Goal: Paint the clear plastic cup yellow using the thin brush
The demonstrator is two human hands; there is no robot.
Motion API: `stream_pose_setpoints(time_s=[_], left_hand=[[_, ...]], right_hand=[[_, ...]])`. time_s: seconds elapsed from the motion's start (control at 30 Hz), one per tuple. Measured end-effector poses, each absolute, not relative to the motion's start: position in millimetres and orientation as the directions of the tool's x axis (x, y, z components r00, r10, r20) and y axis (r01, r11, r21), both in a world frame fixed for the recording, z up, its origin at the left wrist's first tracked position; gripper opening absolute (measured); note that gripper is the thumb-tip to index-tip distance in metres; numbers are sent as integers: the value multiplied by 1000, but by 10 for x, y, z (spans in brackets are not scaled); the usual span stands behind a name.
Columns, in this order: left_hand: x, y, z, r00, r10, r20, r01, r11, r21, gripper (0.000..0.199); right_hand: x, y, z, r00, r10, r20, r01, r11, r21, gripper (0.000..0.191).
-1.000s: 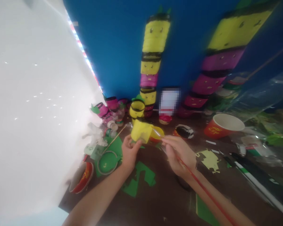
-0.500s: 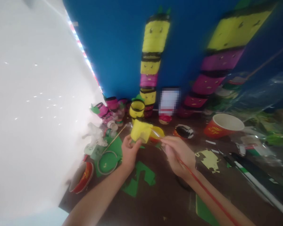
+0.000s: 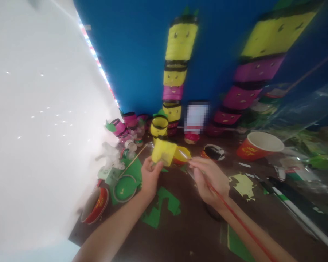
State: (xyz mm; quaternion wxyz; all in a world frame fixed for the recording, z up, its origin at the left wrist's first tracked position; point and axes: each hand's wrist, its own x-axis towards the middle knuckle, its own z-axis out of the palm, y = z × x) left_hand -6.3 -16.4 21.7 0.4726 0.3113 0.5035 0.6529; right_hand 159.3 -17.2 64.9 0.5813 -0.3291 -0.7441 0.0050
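My left hand [image 3: 151, 176] pinches the lower edge of a yellow-painted piece [image 3: 163, 152], which looks like a cut section of plastic bottle. In my right hand [image 3: 211, 180] is a paintbrush [image 3: 229, 207] with a long red handle, held like a pen. Its bristle end lies over a small red cup of yellow paint [image 3: 183, 153], just right of the yellow piece. Whether the bristles touch the paint I cannot tell. Behind the piece stands a yellow painted pot [image 3: 158, 125] with black rings and green leaves on top.
Painted stacks with faces, one nearer [image 3: 180, 43] and one at right [image 3: 254, 80], rise against the blue wall. A cup of black paint [image 3: 213, 152], a red paper cup [image 3: 259, 145], a cut red cup ring [image 3: 97, 205], green paper scraps [image 3: 169, 203] and pens [image 3: 295, 207] surround my hands.
My right hand has shifted slightly to the right with the paintbrush, its tip a little farther from the yellow piece. My left hand stays almost still.
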Motion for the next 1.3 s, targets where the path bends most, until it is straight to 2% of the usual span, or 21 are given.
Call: stream_pose_setpoints(time_s=[0.33,0.53,0.67,0.87,1.0,1.1,1.2,1.3], left_hand=[[-59,-162,232,-359,932,-58,-303,-57,951,46],[-63,-155,214,-356,933,-58,-307,-58,950,44],[-63,-160,221,-359,931,-64,-296,-48,954,45],[-70,-167,194,-352,935,-43,-241,-47,969,46],[-69,-171,188,-343,939,-29,-219,-49,975,46],[-69,-172,188,-344,939,-27,-218,-52,975,46],[-73,-170,179,-357,934,-18,-189,-53,980,47],[-73,-171,175,-364,931,-19,-181,-51,982,49]], right_hand=[[1633,-205,689,-204,558,805,485,772,-412,22],[1605,-209,705,-106,522,846,496,765,-410,24],[1621,-225,698,-209,572,793,460,773,-437,19],[1607,-227,673,-151,498,854,483,791,-376,25],[1566,-204,661,-145,529,836,538,751,-382,24],[1579,-214,645,-207,564,800,517,757,-400,21],[1603,-234,635,-253,538,804,460,798,-389,21],[1592,-239,638,-204,523,828,486,788,-378,24]])
